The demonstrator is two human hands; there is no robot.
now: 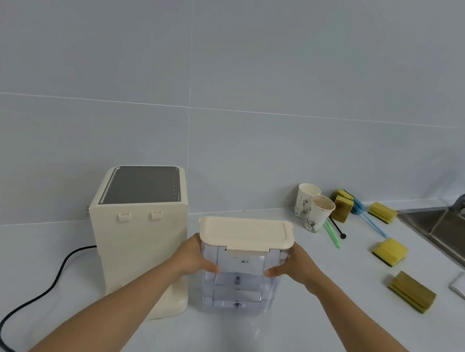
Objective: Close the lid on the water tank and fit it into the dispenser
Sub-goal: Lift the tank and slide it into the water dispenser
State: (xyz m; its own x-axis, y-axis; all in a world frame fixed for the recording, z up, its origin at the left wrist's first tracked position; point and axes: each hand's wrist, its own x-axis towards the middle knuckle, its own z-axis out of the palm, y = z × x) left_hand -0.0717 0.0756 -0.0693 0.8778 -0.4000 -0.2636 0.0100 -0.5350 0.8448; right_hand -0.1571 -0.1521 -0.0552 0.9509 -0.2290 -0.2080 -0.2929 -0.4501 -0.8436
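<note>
Clear boxy plastic tank [239,284], flat cream lid [246,231] seated on top, stood on smooth white counter [237,346] just right of cream dispenser [137,237]. Left hand [193,257] and right hand [293,267] clasped its sides, fingers wrapped behind, thumbs pressed on front.

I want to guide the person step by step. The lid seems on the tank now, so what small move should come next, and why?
Probably lift the water tank and carry it left toward the dispenser. The lid already lies flat on it, the left hand and right hand grip its sides, and it stands on the counter beside the dispenser.
</note>
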